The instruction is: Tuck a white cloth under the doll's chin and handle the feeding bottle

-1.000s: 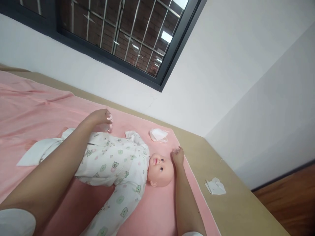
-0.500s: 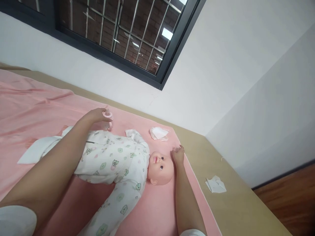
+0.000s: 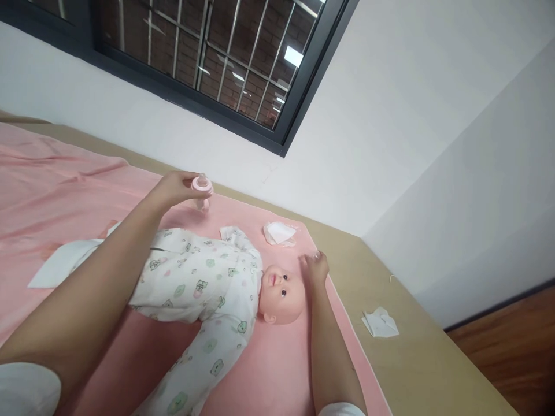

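My left hand [image 3: 180, 189] is closed around a baby bottle [image 3: 202, 186] with a pink collar, a pink handle and a clear teat on top, raised just above the pink sheet. A baby doll [image 3: 282, 294] in white pyjamas with a green bear print lies on its back, its head toward the right. Past the top of that head, my right hand [image 3: 316, 269] has its fingers curled round a small clear plastic piece, mostly hidden, whose kind I cannot make out. My left forearm crosses over the doll's lower body.
The pink sheet [image 3: 277, 358] covers most of the wooden surface [image 3: 416, 364]. A white tissue in clear wrapping [image 3: 280, 233] lies beyond the doll's head, and a folded white tissue [image 3: 380, 322] rests at right. White walls and a barred window [image 3: 243, 69] stand behind.
My left hand has lifted the bottle and moved it to the right, away from the doll's body. My right hand has shifted very slightly, still beside the doll's head.
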Available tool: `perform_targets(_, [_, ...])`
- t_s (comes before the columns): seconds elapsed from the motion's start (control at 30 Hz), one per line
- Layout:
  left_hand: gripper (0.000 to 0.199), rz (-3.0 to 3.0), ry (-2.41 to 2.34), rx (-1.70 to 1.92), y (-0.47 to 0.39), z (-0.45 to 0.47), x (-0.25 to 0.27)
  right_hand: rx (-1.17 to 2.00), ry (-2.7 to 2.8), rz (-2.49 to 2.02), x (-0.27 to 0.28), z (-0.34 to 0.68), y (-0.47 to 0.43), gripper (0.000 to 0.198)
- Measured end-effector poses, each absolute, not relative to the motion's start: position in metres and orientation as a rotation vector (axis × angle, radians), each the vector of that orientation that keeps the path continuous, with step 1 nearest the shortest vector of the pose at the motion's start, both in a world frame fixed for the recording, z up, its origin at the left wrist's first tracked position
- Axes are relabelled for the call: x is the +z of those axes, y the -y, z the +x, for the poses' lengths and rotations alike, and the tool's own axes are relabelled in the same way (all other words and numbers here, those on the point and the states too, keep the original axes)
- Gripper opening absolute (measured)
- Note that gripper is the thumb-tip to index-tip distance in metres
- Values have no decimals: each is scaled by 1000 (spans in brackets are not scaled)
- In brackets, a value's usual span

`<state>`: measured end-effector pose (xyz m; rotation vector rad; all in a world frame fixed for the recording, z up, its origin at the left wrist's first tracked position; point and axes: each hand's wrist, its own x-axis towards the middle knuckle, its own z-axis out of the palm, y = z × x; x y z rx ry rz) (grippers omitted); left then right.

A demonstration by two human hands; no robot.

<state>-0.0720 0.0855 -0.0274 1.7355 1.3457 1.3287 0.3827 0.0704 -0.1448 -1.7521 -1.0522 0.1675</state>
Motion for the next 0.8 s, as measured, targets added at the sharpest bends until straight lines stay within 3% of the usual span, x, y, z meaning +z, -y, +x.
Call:
perform_targets(0.3, [52,1921,-1141,1146,-46,-11,5,593,1054,-1080,-53,319,-49,74])
perform_targets(0.53, [68,2211,-1105,929,3,25,10,481,1380,-804,1,255,20,63])
perform_targets(0.8, [76,2211,-972,825,15,26,16,519,1612,-742,8,234,47,56])
